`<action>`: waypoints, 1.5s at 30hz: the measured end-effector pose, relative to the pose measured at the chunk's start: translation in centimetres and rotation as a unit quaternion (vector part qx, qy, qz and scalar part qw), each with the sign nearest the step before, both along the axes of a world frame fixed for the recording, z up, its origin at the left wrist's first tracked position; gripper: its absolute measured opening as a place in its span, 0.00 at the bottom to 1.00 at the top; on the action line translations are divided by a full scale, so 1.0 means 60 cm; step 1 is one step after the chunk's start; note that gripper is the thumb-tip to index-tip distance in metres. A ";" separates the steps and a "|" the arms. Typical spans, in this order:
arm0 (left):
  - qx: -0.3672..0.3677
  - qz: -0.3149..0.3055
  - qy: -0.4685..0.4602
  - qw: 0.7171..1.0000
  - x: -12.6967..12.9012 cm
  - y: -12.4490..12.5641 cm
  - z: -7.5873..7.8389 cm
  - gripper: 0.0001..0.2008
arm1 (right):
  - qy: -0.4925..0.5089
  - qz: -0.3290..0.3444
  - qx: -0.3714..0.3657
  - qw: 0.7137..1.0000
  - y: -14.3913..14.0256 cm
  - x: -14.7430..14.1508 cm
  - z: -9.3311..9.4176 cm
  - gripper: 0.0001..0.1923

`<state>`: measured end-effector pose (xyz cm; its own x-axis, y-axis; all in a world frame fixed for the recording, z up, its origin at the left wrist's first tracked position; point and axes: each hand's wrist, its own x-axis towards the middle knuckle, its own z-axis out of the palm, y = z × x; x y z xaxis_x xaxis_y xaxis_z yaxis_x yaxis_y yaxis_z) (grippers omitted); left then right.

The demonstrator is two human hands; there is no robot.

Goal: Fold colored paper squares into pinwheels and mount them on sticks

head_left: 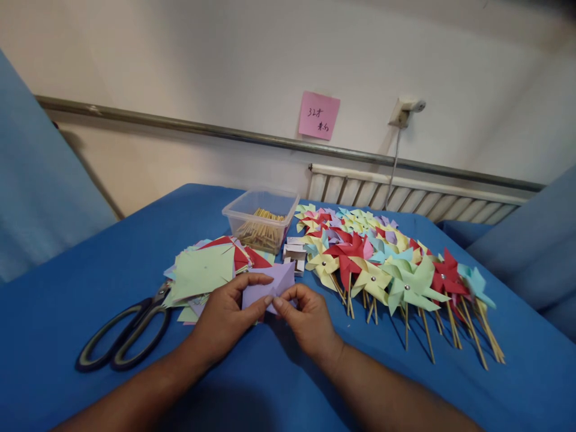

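Both my hands hold one sheet of purple paper (pixel 282 275) above the blue cloth. My left hand (pixel 231 306) pinches its left side between thumb and fingers. My right hand (pixel 310 315) grips the lower right part, its thumb and forefinger close to my left thumb. A fold or raised flap shows on the paper's right side. Just left of it lies a pile of coloured paper squares (pixel 202 270), with pale green on top and red behind. Large dark-handled scissors (pixel 130 333) rest at the left, their blades hidden under the pile.
Finished paper pinwheels on sticks (pixel 407 285) cover the table's right side. A clear plastic box (pixel 231 211) of thin sticks stands behind the paper pile, with a small open white box (pixel 294 252) beside it. The blue-covered table (pixel 54 312) meets a wall with a radiator (pixel 351 189).
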<state>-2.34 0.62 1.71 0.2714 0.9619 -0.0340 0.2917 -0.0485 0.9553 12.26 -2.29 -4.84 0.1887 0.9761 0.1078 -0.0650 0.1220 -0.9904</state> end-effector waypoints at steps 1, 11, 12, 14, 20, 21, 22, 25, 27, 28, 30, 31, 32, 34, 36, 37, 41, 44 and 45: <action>0.000 -0.001 0.001 1.000 0.000 0.000 0.000 0.16 | 0.001 -0.001 0.004 1.000 0.000 0.000 0.000 0.11; 0.008 0.002 0.007 1.000 0.000 0.000 -0.001 0.17 | 0.015 0.006 0.002 1.000 0.001 -0.002 -0.002 0.11; 0.007 0.000 0.005 1.000 0.000 0.000 -0.001 0.17 | 0.013 0.007 0.002 1.000 0.001 -0.002 -0.001 0.11; 0.006 -0.004 -0.007 1.000 -0.001 0.001 -0.003 0.18 | 0.017 0.007 -0.001 1.000 0.000 -0.003 0.001 0.11; -0.005 -0.012 -0.020 1.000 0.000 0.000 -0.006 0.18 | 0.045 0.007 -0.007 0.999 -0.002 -0.005 0.004 0.12; -0.005 -0.012 -0.016 1.000 0.000 0.000 -0.005 0.18 | 0.044 0.007 -0.008 0.999 -0.002 -0.005 0.004 0.12; -0.004 -0.010 -0.010 1.000 0.000 0.000 -0.004 0.18 | 0.041 0.007 -0.009 0.999 -0.001 -0.005 0.003 0.12; 0.001 -0.008 0.006 1.000 -0.001 0.000 -0.005 0.18 | 0.027 0.008 -0.011 1.000 -0.002 -0.005 0.002 0.11; 0.007 -0.008 0.007 1.000 -0.002 0.001 -0.007 0.18 | 0.012 0.007 -0.010 1.000 -0.003 -0.005 0.003 0.11; 0.010 -0.009 0.005 1.000 -0.002 0.002 -0.008 0.19 | 0.008 0.006 -0.008 1.000 -0.004 -0.006 0.004 0.10; 0.009 -0.012 0.000 1.000 -0.004 0.003 -0.009 0.20 | 0.032 0.000 -0.003 0.999 -0.006 -0.007 0.006 0.10; 0.007 -0.015 -0.003 1.000 -0.005 0.004 -0.009 0.22 | 0.061 -0.002 -0.001 0.998 -0.006 -0.007 0.008 0.10; 0.004 -0.018 -0.004 1.000 -0.006 0.005 -0.008 0.23 | 0.097 -0.004 0.000 0.995 -0.005 -0.006 0.010 0.13; 0.000 -0.024 -0.001 1.000 -0.008 0.006 -0.005 0.25 | 0.168 -0.015 0.006 0.986 -0.002 -0.003 0.014 0.21; 0.004 -0.032 0.015 0.999 -0.011 0.008 -0.001 0.26 | 0.203 -0.014 0.011 0.979 0.002 0.003 0.017 0.26; 0.009 -0.039 0.027 0.999 -0.011 0.008 0.000 0.26 | 0.209 -0.002 0.006 0.978 0.004 0.007 0.018 0.27; 0.044 -0.094 0.073 0.992 -0.012 0.009 -0.004 0.26 | 0.175 0.068 -0.038 0.981 0.004 0.015 0.019 0.27; 0.071 -0.116 0.093 0.986 -0.013 0.008 -0.009 0.27 | 0.103 0.073 -0.035 0.991 -0.001 0.016 0.018 0.27; 0.081 -0.114 0.097 0.985 -0.014 0.008 -0.011 0.27 | 0.082 0.071 -0.029 0.994 -0.002 0.016 0.018 0.26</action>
